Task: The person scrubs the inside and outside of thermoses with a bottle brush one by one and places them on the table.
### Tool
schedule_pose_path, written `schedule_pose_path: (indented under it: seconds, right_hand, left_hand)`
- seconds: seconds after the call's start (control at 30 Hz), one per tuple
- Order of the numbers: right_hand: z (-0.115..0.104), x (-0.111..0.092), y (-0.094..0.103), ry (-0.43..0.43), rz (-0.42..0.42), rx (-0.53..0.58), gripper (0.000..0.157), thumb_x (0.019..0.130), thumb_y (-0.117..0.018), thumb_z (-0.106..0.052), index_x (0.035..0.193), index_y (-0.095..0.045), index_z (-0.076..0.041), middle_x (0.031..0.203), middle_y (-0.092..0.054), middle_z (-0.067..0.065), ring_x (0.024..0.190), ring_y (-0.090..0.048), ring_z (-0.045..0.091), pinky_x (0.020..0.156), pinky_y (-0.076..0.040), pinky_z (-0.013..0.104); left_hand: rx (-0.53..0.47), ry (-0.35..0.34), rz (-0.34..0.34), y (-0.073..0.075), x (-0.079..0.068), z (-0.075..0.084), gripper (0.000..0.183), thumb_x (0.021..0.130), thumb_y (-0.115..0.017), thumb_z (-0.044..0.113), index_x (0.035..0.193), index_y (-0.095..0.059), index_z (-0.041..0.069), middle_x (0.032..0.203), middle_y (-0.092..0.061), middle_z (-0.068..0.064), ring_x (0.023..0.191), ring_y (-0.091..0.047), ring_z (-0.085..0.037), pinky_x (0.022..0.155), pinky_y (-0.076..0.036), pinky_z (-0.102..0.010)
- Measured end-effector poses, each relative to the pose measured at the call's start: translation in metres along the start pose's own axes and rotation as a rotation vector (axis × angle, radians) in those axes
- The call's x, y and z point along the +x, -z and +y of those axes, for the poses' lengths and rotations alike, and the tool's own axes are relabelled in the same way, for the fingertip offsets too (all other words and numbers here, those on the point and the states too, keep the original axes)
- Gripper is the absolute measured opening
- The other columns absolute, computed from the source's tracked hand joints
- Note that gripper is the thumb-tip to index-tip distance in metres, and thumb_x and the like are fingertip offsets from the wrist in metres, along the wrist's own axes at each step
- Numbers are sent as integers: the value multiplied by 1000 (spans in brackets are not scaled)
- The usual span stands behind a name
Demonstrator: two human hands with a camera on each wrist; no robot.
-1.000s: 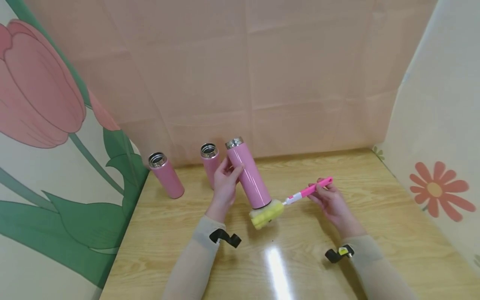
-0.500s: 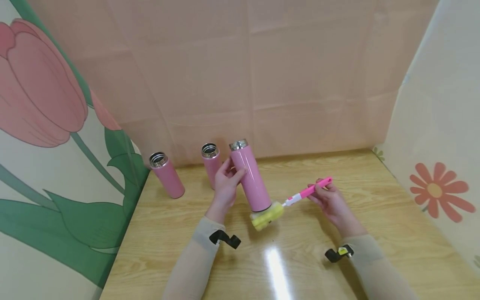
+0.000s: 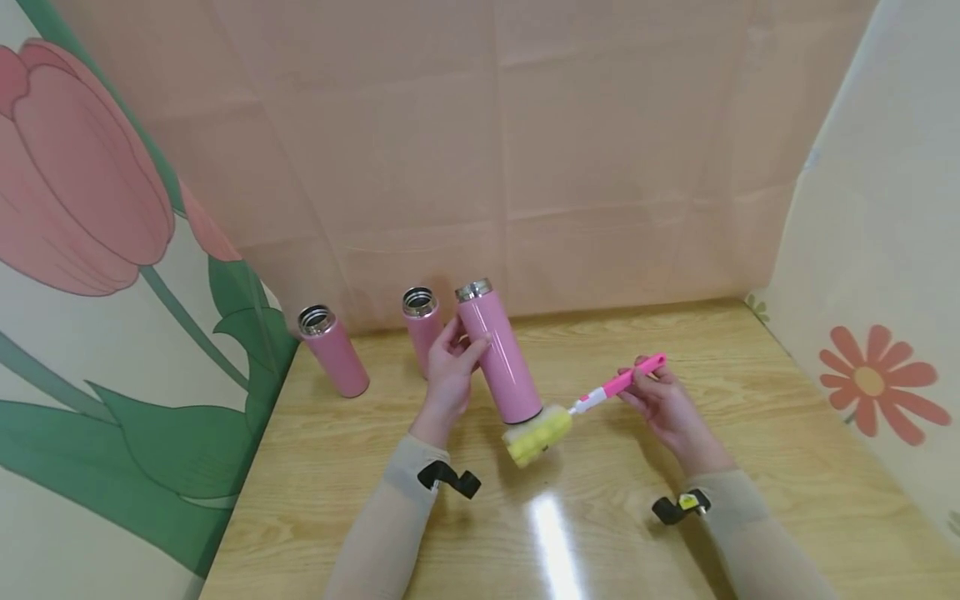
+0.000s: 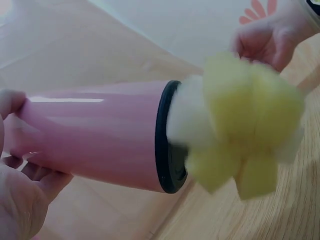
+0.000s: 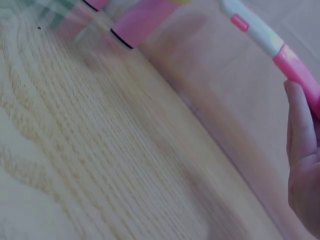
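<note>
My left hand (image 3: 450, 377) grips a pink thermos bottle (image 3: 501, 358) around its upper half. The bottle is tilted, its steel mouth up and its black base toward the lower right. My right hand (image 3: 663, 407) holds the pink and white handle of a sponge bottle brush (image 3: 542, 433). The yellow and white sponge head lies right at the bottle's base; in the left wrist view the sponge (image 4: 250, 120) is blurred and overlaps the black bottom. Only part of the handle (image 5: 295, 70) and a few fingers show in the right wrist view.
Two more pink bottles stand uncapped at the back left of the wooden table (image 3: 300, 517): one at the far left (image 3: 335, 354), another (image 3: 422, 329) just behind my left hand. A pink cloth (image 3: 637, 167) hangs along the table's back edge, with flower-patterned sheets at both sides.
The brush head has shifted slightly down and to the right against the bottle's base. The held bottle has swayed a little; both hands keep their holds.
</note>
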State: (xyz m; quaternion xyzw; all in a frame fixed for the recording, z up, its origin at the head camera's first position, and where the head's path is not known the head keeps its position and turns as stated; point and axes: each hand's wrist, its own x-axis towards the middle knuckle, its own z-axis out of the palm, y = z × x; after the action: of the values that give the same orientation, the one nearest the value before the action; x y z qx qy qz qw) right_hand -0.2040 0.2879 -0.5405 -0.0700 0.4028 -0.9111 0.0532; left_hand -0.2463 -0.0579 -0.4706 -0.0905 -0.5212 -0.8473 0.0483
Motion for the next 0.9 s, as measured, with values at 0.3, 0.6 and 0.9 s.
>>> schedule_pose_path:
  seconds: [0.3,0.6,0.9]
  right_hand:
    - [-4,2,1,40,11,-16,27,110,-43,9,109,-65,-7,105,-77,14,99,-78,23,92,-62,36]
    - [-5,2,4,71,3,-9,25,110,-43,10,111,-63,-5,105,-77,15,99,-78,24,91,-63,36]
    - [-13,-3,8,76,-50,16,32,111,-38,9,111,-66,-6,106,-78,15,98,-78,24,91,-63,37]
  left_hand:
    - [17,19,-8,-1,-1,1,68,94,-76,-3,157,-52,7,134,-61,-16,119,-65,-31,97,-61,-41]
    - [30,30,-15,-2,-1,2,69,94,-76,-4,157,-52,8,135,-62,-16,119,-66,-31,99,-60,-43]
    - [37,23,-8,-4,0,0,69,93,-78,-4,156,-54,7,136,-62,-16,119,-65,-31,98,-60,-41]
